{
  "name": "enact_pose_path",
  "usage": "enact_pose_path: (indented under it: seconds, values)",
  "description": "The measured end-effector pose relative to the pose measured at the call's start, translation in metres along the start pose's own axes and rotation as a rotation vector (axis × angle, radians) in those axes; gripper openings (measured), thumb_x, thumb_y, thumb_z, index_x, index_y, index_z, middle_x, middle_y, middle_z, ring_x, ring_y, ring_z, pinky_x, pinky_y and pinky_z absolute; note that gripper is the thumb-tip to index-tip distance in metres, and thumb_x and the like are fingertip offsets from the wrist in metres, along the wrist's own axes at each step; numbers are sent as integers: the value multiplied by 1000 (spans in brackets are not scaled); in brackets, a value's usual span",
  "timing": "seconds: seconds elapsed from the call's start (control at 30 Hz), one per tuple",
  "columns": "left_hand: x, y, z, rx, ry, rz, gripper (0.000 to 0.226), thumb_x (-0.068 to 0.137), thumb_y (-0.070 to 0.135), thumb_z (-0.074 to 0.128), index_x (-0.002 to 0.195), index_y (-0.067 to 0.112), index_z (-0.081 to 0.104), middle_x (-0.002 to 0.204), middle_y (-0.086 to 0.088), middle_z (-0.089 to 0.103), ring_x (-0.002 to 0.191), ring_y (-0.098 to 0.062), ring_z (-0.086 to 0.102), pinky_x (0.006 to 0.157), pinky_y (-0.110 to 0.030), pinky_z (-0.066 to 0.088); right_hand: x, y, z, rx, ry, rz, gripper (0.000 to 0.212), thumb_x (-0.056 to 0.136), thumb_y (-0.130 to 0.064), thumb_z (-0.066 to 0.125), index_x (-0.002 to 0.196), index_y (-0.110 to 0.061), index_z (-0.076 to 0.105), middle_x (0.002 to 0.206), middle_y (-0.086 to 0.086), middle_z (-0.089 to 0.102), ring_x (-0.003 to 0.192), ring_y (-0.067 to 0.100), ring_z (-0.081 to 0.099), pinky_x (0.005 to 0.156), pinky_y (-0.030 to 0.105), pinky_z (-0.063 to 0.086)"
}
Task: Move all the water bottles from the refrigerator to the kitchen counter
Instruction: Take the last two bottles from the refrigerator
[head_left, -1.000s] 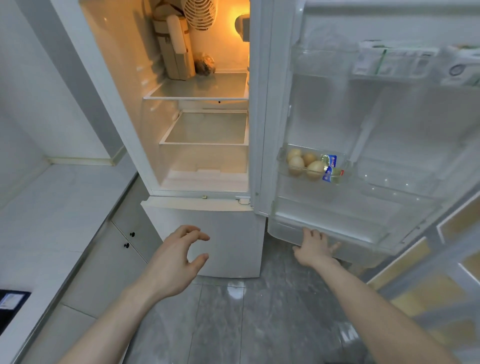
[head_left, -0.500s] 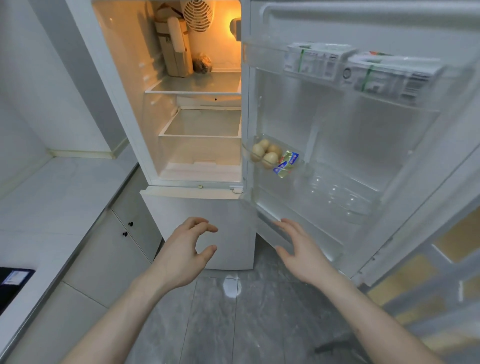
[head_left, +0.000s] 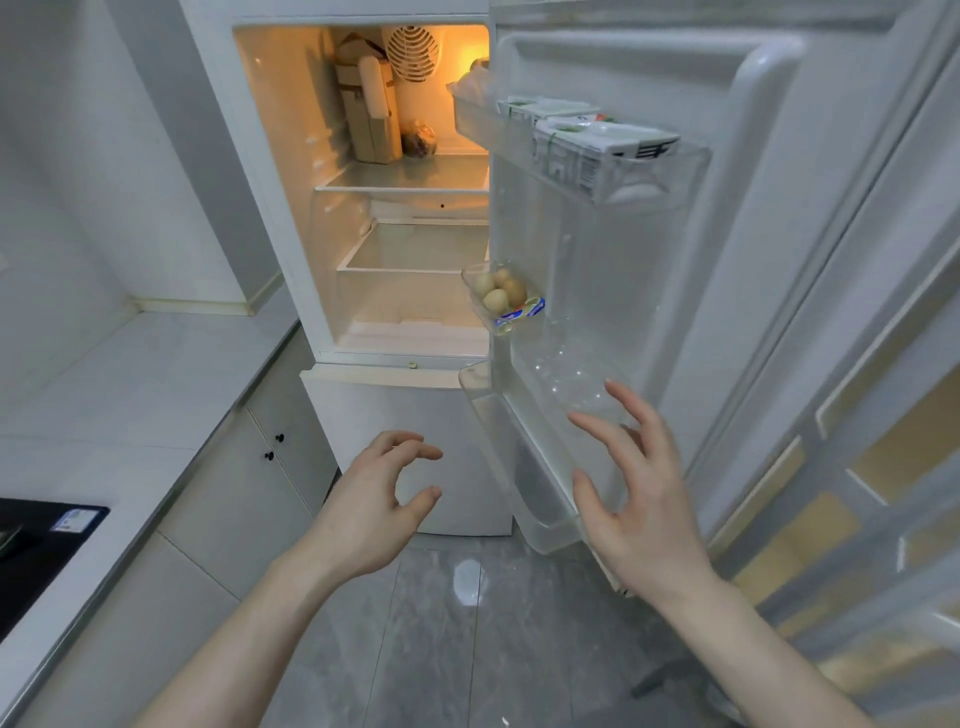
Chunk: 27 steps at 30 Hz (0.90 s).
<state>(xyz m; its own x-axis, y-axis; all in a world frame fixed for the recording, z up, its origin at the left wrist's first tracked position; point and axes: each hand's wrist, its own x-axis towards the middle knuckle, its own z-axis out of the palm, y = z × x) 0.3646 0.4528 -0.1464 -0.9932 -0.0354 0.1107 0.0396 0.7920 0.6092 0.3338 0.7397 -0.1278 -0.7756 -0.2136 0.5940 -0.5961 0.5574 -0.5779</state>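
Two bare hands hover before an open refrigerator (head_left: 363, 218), whose door (head_left: 779, 260) swings out on the right. White counter (head_left: 119, 395) runs along the left, its far corner meeting the refrigerator's side. Door shelves hold cartons (head_left: 602, 145) up top and an egg tray (head_left: 498, 296) midway. Faint clear rounded shapes, possibly water bottles (head_left: 576, 384), sit in the lower door shelf (head_left: 524, 467), upright as far as can be told. Right hand (head_left: 644, 499), fingers spread and empty, is nearest, just below and in front of them. Left hand (head_left: 374, 499), loosely curled and empty, hangs farther left.
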Motion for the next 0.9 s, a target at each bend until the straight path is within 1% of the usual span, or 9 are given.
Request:
enact_pose_path:
  seconds: [0.1,0.17,0.23,0.33,0.47,0.6,0.7,0.8,0.9]
  values:
    - [-11,-3,-17,-9,48,-7,28,96,36,67,123,43,61,137,27,44,84,11,54,84,-19,41,1,-6,22,-22,-173,64,67,88,-11,74,148,-32,50,170,-8,15,159,18,13,127,36,20]
    - [-17,-7,-30,-23,79,-21,28,96,36,67,122,44,61,135,30,44,96,8,55,85,-20,43,1,-10,38,-57,-278,79,70,90,-18,72,152,-33,43,172,-11,4,161,16,-6,129,40,13]
    - [-25,-13,-44,-24,116,-36,28,95,36,67,121,44,61,134,29,45,103,1,57,91,-23,45,2,-19,55,-106,-339,42,71,90,-20,71,154,-32,41,173,-10,0,158,15,-22,127,32,1]
    - [-36,-21,-62,-2,167,-77,27,95,35,68,121,41,63,134,25,47,100,-9,62,91,-7,35,6,-41,73,-122,-388,1,70,91,-23,69,154,-32,41,174,-8,-4,154,17,-33,114,13,-13]
    - [-49,-26,-78,3,257,-91,27,95,31,70,120,40,64,134,22,50,120,4,50,99,-17,36,15,-61,92,-51,-471,-35,65,93,-26,65,153,-34,41,173,-11,-7,152,13,-35,119,22,-8]
    - [-59,-25,-90,-14,318,-107,27,95,29,69,121,38,65,133,22,51,124,5,48,103,-20,36,20,-84,97,88,-557,-51,58,99,-26,61,151,-38,41,172,-17,-8,157,5,-18,126,27,4]
    - [-62,-21,-98,-30,363,-96,29,96,27,68,124,36,65,132,22,52,124,4,49,104,-26,40,19,-103,85,191,-531,-160,44,100,-22,62,139,-39,53,167,-23,18,155,0,18,123,25,26]
    - [-64,-17,-103,-58,407,-94,30,97,26,66,126,36,63,129,24,53,120,5,52,99,-25,43,22,-120,68,347,-411,-214,31,97,-7,65,117,-29,71,143,-22,53,134,3,53,102,23,49]
    - [-62,-13,-105,-104,417,-111,32,99,29,63,128,39,60,129,27,53,119,4,53,95,-21,44,31,-125,58,475,-211,-240,30,89,13,67,98,-15,77,114,-7,69,107,15,69,76,21,55]
